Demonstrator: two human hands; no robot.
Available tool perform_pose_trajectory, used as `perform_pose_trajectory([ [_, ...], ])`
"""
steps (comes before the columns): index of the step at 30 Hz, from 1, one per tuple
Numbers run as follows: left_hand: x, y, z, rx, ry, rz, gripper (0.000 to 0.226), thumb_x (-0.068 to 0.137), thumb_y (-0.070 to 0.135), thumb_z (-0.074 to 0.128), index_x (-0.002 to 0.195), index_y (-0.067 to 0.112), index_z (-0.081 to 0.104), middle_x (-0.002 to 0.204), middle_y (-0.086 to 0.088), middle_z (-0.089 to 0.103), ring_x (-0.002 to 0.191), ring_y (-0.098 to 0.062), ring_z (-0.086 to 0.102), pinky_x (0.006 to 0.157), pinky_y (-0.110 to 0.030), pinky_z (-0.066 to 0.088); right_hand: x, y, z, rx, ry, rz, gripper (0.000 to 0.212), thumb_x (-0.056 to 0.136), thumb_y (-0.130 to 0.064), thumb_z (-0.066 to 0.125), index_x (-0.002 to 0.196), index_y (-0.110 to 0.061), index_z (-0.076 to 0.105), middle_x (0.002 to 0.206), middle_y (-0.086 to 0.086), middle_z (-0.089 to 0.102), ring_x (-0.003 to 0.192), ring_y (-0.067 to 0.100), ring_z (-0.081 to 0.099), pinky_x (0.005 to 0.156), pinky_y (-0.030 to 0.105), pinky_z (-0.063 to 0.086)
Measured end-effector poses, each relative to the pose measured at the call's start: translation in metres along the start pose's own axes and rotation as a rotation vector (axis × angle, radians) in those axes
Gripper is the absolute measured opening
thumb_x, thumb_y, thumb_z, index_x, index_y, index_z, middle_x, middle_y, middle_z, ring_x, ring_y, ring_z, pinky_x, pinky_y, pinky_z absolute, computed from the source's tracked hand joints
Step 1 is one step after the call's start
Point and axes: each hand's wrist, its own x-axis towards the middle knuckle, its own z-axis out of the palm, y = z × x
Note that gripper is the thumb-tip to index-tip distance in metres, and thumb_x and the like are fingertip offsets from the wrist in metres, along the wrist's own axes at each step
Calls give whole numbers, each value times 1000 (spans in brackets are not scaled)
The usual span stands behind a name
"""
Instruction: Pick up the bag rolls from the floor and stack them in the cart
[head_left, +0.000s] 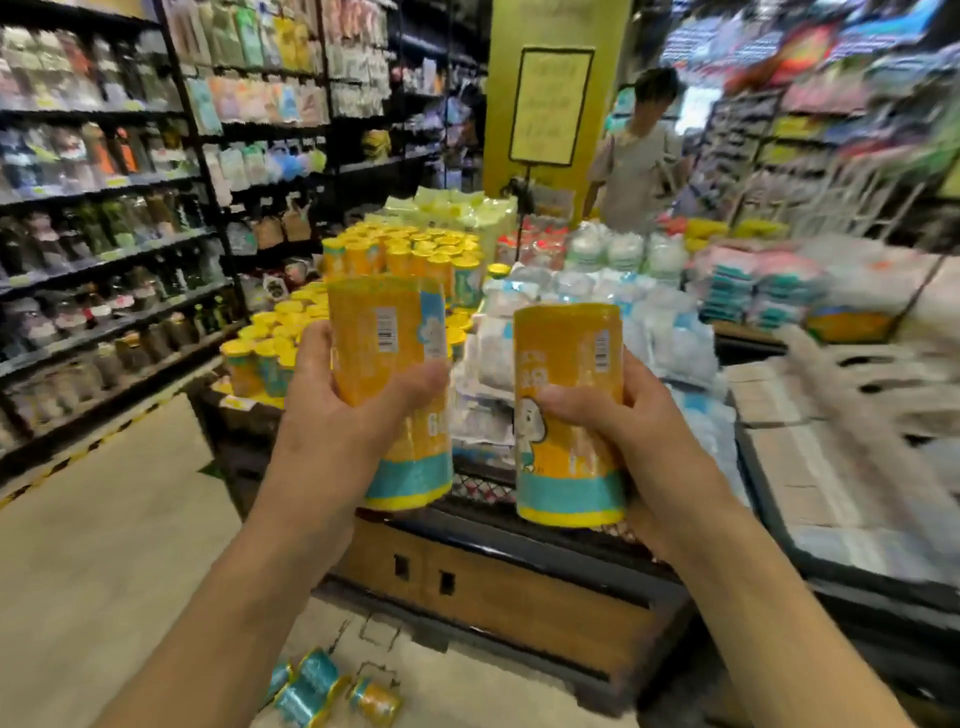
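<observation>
Two orange bag rolls (387, 384) (569, 415) are being held upright above the cart's edge (519, 540), left hand (332, 410) and right hand (634, 431) each wrapping one; loose grips risk dropping them among rolls on the floor (332, 691).

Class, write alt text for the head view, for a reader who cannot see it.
Each hand, left hand and right hand, grips an upright yellow roll before a cart stacked with rolls. More rolls lie on the floor.
</observation>
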Motion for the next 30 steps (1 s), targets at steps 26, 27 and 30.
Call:
perform_pose_trajectory([
  [26,-292,51,403,-381,-1060,-99,63,56,48,82,113,35,59,103,10,76,93,-15,74,78,-43,61,-452,-110,-242,-273,1153,-137,55,70,-25,78,121,-17,61,101,3,75,86,20,74,71,37,59],
  [27,-308,54,417,-394,-1081,-106,63,55,48,81,113,34,60,103,10,76,93,-16,75,78,-44,62,-468,-113,-252,-274,1184,-143,53,69,-24,77,119,-17,62,98,2,75,84,19,73,70,36,59],
  [30,-348,61,461,-419,-1153,-134,59,56,48,80,110,35,61,102,8,76,92,-18,75,78,-47,62,-511,-120,-282,-265,1272,-150,60,63,-24,83,119,-17,63,102,4,76,87,21,73,72,39,60],
])
